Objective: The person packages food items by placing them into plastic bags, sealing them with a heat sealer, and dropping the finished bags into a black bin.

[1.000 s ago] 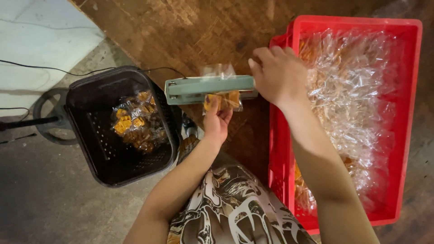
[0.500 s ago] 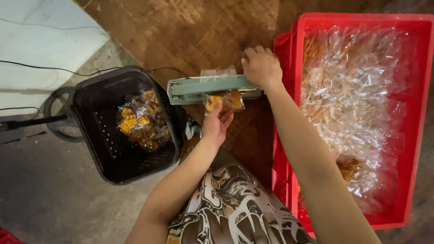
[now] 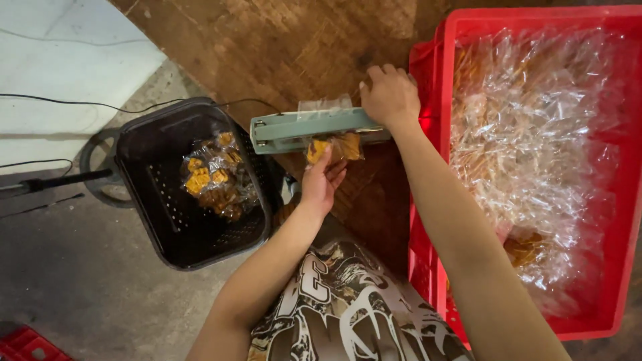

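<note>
Right hand point(image 3: 390, 98) is pressing flat, fingers together, on the pale green sealer bar point(image 3: 314, 127) at the wooden worktop's near edge. Left hand point(image 3: 322, 180) is pinching the snack bag point(image 3: 336, 146) under the bar. Black basket point(image 3: 190, 180) is sitting left, red crate point(image 3: 438, 60) right.

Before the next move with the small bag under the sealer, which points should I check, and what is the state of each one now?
1. Right hand presses on the sealer bar: ok.
2. Left hand supports the small snack bag from below: ok.
3. Bag mouth lies across the bar, clear film showing beyond it: ok.
4. Bar fully closed along its length: cannot tell.
5. Left fingers are clear of the bar: not ok, they touch the bag right beside it.
6. Black basket has room for another bag: ok, only a few bags lie inside.
</note>
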